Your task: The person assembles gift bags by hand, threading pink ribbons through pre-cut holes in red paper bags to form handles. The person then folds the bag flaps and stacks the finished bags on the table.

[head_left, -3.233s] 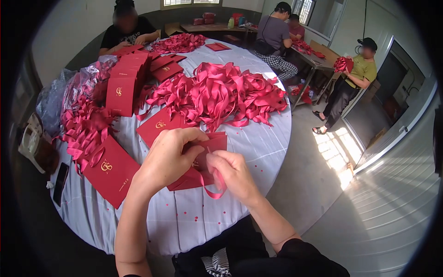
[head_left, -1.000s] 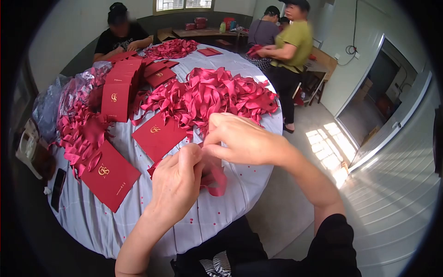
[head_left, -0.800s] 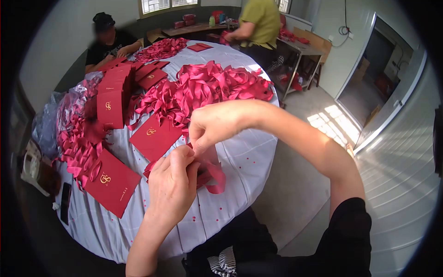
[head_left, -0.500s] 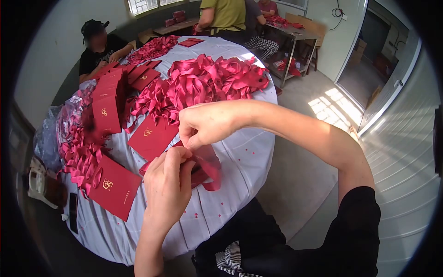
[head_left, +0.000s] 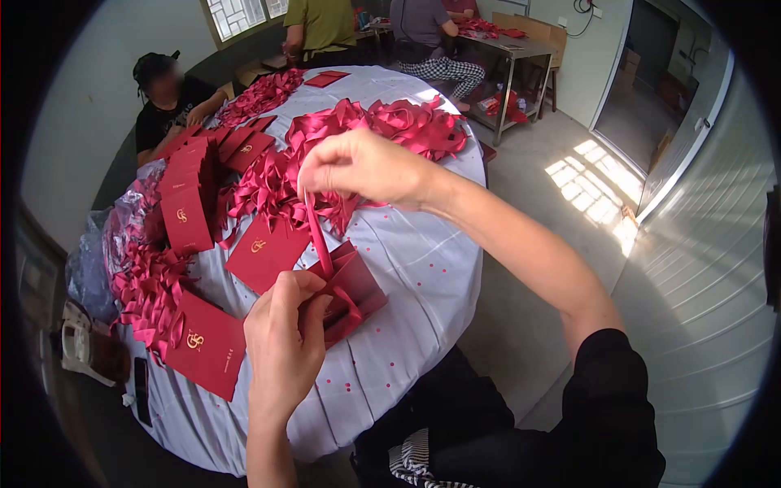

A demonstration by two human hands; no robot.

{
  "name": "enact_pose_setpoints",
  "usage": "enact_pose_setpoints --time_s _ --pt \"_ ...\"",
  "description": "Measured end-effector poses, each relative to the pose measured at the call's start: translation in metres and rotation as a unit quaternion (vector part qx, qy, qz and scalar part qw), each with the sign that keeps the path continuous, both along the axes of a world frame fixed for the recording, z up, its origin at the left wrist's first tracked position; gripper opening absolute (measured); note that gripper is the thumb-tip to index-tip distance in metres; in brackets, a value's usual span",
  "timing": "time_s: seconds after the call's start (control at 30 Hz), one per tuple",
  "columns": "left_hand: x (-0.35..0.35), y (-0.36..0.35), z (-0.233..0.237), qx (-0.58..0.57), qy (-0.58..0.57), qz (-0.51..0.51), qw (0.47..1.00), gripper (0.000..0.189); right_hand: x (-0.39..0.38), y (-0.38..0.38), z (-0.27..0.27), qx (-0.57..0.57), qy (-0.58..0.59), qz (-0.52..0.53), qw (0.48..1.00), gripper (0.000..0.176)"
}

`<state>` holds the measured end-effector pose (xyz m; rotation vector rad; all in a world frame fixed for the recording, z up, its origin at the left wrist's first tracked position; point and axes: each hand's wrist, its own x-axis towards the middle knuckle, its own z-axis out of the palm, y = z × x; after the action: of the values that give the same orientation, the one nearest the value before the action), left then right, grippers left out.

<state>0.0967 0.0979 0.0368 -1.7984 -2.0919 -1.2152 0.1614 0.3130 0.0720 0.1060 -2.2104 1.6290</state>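
A small red paper bag (head_left: 362,281) stands open on the white-clothed table (head_left: 439,301). My left hand (head_left: 285,337) pinches its near left edge. Above the bag, my right hand (head_left: 350,167) is closed on a red ribbon (head_left: 317,236), stretched taut up from the bag's rim. Another ribbon part loops over the bag's near side. Just left of the bag lies a flat red bag with a gold logo (head_left: 264,252). Behind my right hand is a large heap of red ribbons (head_left: 390,126).
More red bags (head_left: 187,203) are stacked at left, beside ribbons (head_left: 150,297) and clear plastic (head_left: 89,260). A flat logo bag (head_left: 207,346) and a phone (head_left: 142,390) lie at the near left. A person (head_left: 167,102) sits across; others are at the back.
My right hand has risen away from my left hand, drawing the ribbon up. The bag's opening now shows between and below my hands. The view has shifted slightly.
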Motion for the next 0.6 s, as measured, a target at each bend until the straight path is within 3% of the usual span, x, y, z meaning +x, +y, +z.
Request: enact_pose_setpoints --time_s 0.1,0.17,0.23,0.3,0.33,0.43,0.5,0.6 --pt "0.0 -0.001 0.001 -0.003 -0.02 0.002 1.0 0.019 -0.011 0.017 -0.018 -0.171 0.045 0.007 0.984 0.02" --pt "0.0 -0.001 0.001 -0.004 -0.015 0.001 1.0 0.019 -0.014 0.016 -0.043 -0.299 0.03 0.103 0.948 0.026" --pt "0.001 -0.001 0.002 -0.004 -0.007 0.001 1.0 0.018 -0.009 0.01 -0.062 -0.354 -0.037 0.238 0.904 0.041" --pt "0.001 -0.001 0.004 -0.006 -0.001 0.003 1.0 0.018 -0.003 -0.005 -0.076 -0.231 -0.047 0.221 0.946 0.043" --pt "0.001 -0.001 0.004 -0.014 0.003 0.002 1.0 0.017 -0.003 -0.006 -0.081 -0.285 -0.066 0.248 0.924 0.033" --pt "0.001 -0.001 0.002 -0.013 0.001 0.002 1.0 0.017 0.001 -0.007 -0.067 -0.258 -0.063 0.287 0.92 0.025" --pt "-0.001 0.0 0.003 -0.02 0.021 0.003 1.0 0.017 0.001 -0.01 -0.062 -0.261 -0.054 0.284 0.921 0.02" --pt "-0.001 -0.001 0.005 -0.023 0.05 -0.006 0.998 0.023 0.001 -0.011 -0.056 -0.171 -0.072 0.213 0.959 0.016"
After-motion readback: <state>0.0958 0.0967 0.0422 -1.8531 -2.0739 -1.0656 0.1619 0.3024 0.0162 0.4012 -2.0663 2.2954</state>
